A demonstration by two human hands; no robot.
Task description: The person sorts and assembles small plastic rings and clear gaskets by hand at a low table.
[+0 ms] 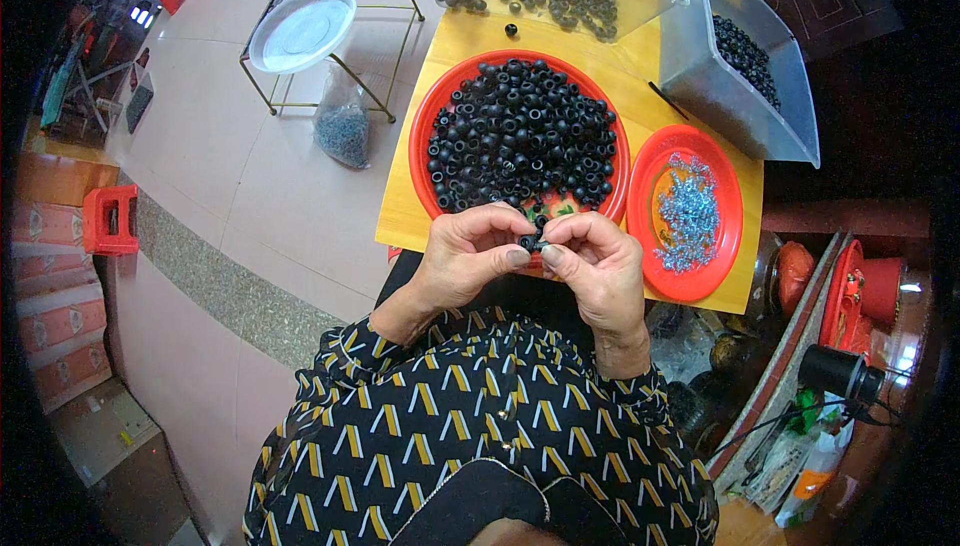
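Note:
My left hand (468,254) pinches a small round black piece with a hole (528,243) between thumb and fingertips. Against it my right hand (602,264) is closed too, its thumb and forefinger meeting at the same piece. Whatever else sits between the right fingertips is too small to make out. Both hands are just over the near rim of a round red tray (417,136). Heaped in it are many black hollow pieces (520,126) of the same kind. To the right, an oval red plate (731,208) holds small shiny metal parts (688,216).
The yellow table (398,208) also bears two clear plastic bins, one at the back (650,8) and one at right (690,56), with black pieces inside. A wire-legged stand with a white basin (303,31) and a filled clear bag (342,131) are at left.

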